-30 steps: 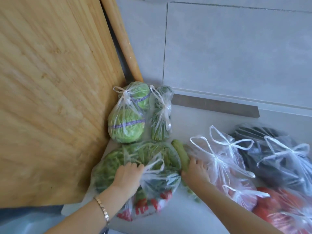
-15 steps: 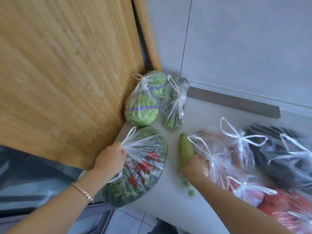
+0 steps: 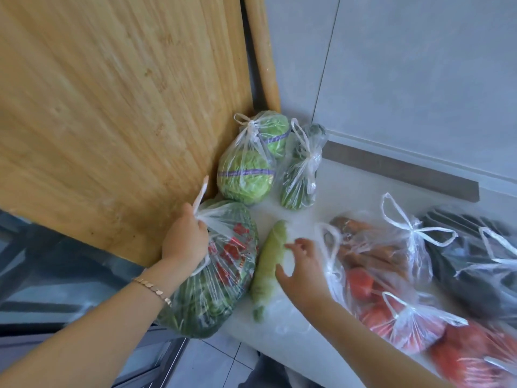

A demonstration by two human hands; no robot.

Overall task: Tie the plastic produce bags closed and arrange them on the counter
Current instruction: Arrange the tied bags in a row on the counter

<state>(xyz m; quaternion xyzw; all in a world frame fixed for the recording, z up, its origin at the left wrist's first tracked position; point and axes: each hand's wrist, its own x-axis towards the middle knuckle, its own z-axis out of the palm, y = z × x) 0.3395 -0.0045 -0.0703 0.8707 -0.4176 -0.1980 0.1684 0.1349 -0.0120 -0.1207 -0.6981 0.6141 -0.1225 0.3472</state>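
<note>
My left hand (image 3: 184, 239) grips the neck of the clear plastic bag of leafy greens (image 3: 221, 278) at seven o'clock on the pale counter (image 3: 349, 197), apparently untied, my right hand (image 3: 302, 268) splayed over the loose pale-green gourd (image 3: 268, 264); knotted bags (image 3: 246, 175) done at twelve and three

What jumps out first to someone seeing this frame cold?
The left hand gripping the gathered neck of the bag of greens at the left edge of the counter. Next, the open right hand at a pale green gourd lying beside that bag. A big bamboo board fills the upper left, with a tied cabbage bag beside its foot.
</note>
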